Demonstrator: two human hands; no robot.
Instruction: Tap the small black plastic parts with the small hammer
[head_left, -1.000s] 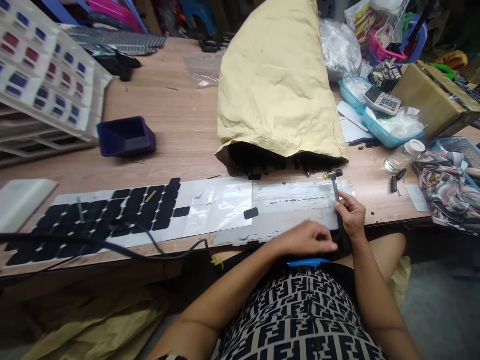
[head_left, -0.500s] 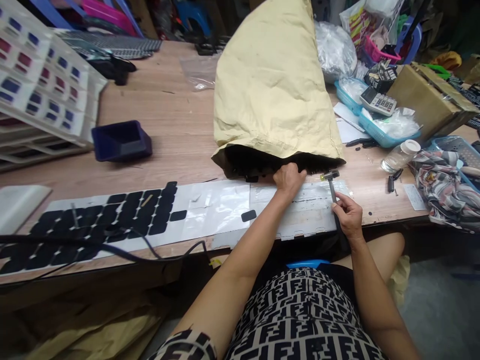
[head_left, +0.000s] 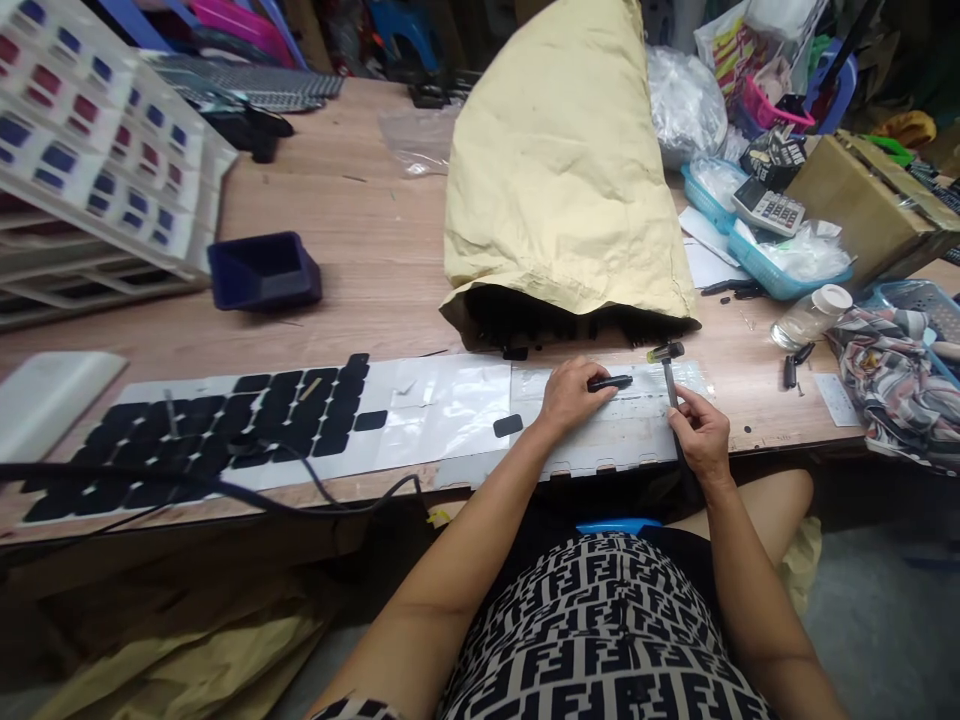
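Between the fingers of my left hand [head_left: 576, 396] is a small black cylindrical piece [head_left: 611, 383], its free end pointing right above the white board [head_left: 622, 440]. My right hand [head_left: 700, 430] is closed around the handle of a small hammer [head_left: 670, 372], whose two-ended head, yellow on one side, points away from me. Just beyond my hands lies a large tan paper sack [head_left: 559, 190]; its dark mouth faces me, with black pieces inside. One black rounded patch [head_left: 508, 426] lies left of my left wrist.
Rows of black patches [head_left: 262, 425] on a white sheet stretch left, crossed by a black cable [head_left: 247, 492]. A dark blue bin [head_left: 264, 272] and white crate [head_left: 135, 140] stand at left. Rightward are a jar [head_left: 810, 316], blue baskets [head_left: 791, 268] and a cardboard box [head_left: 870, 200].
My left hand has come back from the sack's mouth toward me, and the black cylindrical piece now shows in its fingers. My right hand still holds the hammer. The view has shifted slightly.
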